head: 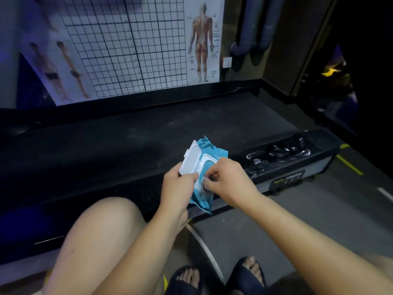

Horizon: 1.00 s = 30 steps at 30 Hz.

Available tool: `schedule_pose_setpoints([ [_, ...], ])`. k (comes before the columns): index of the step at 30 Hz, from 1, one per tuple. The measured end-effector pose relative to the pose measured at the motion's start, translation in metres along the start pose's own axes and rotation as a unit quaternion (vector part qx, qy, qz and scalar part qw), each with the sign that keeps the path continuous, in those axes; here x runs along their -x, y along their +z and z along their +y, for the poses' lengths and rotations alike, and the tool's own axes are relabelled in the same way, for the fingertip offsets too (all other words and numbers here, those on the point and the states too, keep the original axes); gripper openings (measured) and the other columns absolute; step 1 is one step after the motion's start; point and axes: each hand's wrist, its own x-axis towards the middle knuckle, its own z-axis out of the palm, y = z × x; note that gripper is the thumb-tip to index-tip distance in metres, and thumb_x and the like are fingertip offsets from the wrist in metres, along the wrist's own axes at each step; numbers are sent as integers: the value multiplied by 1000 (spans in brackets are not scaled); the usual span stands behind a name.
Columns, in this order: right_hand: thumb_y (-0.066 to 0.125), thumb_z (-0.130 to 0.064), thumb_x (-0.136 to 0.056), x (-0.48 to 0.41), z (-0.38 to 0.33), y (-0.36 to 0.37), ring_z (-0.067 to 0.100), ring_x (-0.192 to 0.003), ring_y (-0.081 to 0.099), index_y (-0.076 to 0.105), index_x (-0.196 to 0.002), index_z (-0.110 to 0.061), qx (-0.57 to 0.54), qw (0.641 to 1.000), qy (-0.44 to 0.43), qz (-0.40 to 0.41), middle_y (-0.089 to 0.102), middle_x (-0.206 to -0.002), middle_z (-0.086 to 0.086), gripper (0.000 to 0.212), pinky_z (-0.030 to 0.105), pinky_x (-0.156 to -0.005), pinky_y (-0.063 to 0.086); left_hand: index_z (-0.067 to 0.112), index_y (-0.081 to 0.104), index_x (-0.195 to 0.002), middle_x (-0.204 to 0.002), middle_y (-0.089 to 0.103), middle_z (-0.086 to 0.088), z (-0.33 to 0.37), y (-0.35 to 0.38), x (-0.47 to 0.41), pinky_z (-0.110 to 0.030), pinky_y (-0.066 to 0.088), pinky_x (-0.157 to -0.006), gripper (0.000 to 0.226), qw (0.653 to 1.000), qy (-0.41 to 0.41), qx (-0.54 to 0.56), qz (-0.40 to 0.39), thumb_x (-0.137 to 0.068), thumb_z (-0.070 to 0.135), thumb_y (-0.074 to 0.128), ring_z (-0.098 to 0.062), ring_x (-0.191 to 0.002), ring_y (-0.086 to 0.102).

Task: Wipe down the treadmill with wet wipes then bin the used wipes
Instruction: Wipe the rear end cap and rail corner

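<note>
A blue wet-wipe pack [214, 153] with its white flip lid open is held over the near edge of the black treadmill belt [131, 141]. My left hand [177, 184] grips the pack from the left side, thumb on the white lid frame. My right hand [227, 179] pinches at the pack's opening with curled fingers; whether a wipe is between them cannot be told. The treadmill's rear end cap [297, 158] at the right shows wet, shiny streaks.
A wall poster [127, 47] with a grid and body figures stands behind the treadmill. My bare knee [102, 237] and feet in dark sandals [248, 273] are near the bottom, on a grey floor with yellow lines [348, 165]. A white cable [204, 243] runs across the floor.
</note>
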Motion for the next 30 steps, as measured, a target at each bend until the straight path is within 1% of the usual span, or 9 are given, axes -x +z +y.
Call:
schedule_pose_setpoints([
  [3,71,-29,-80,-3,15,-9,17,-79,60,71,-69,-21,0,1000,21,17,55,-86,-6,13,43,-75,54,28,71,-98,-85,79,1,-2,19,-10,-37,64,-69,37,1000,-16,10,-4,-94,-6,56,-22,-80,76],
  [8,74,-24,-77,-13,29,-28,15,-77,61,70,-67,-19,-22,998,45,26,58,-84,-6,12,40,-74,54,31,71,-92,-91,78,-3,1,45,-20,-49,62,-82,41,1000,-10,2,-15,-92,-7,55,-30,-93,75],
  [13,70,-20,-77,-22,31,-44,12,-61,51,69,-70,-4,-67,995,67,-7,66,-70,7,17,37,-64,50,25,73,-107,-92,79,1,2,49,-29,-38,63,-76,36,1000,11,-5,-21,-93,-5,58,-24,-92,76],
  [15,70,-21,-78,-21,31,-44,13,-58,46,67,-74,1,-102,991,80,-36,61,-63,7,22,34,-57,43,23,72,-109,-92,80,1,-1,44,-30,-39,63,-78,34,1000,9,-6,-23,-94,-4,59,-24,-92,77],
  [18,68,-21,-80,-18,30,-43,19,-62,38,56,-74,9,-153,982,79,-77,46,-64,6,32,32,-58,34,28,70,-107,-88,79,7,-6,36,-31,-32,64,-73,35,999,14,-10,-33,-96,-3,59,-16,-86,76],
  [20,67,-22,-83,-18,29,-43,19,-61,38,55,-70,4,-193,974,82,-89,45,-64,6,31,29,-56,35,31,70,-105,-89,79,10,-6,29,-32,-28,63,-73,37,999,25,-11,-30,-97,-3,59,-13,-87,76],
  [23,68,-26,-84,-21,31,-41,11,-56,52,65,-74,-8,-169,981,83,-56,61,-61,-5,21,26,-55,47,34,69,-104,-102,79,5,-6,17,-36,-43,62,-90,33,999,22,0,-22,-98,2,62,-20,-98,76],
  [27,74,-27,-86,-27,33,-35,10,-65,61,71,-86,-20,-205,975,68,-52,67,-76,-6,8,27,-58,50,33,70,-110,-105,80,3,-9,6,-43,-50,61,-93,31,999,25,14,-22,-98,5,65,-23,-99,76],
  [30,76,-28,-85,-30,29,-27,10,-68,60,68,-85,-27,-70,997,-1,-17,67,-78,-7,8,23,-61,48,29,71,-115,-102,80,6,-11,5,-48,-45,61,-93,30,999,46,19,-18,-98,4,64,-19,-98,76],
])
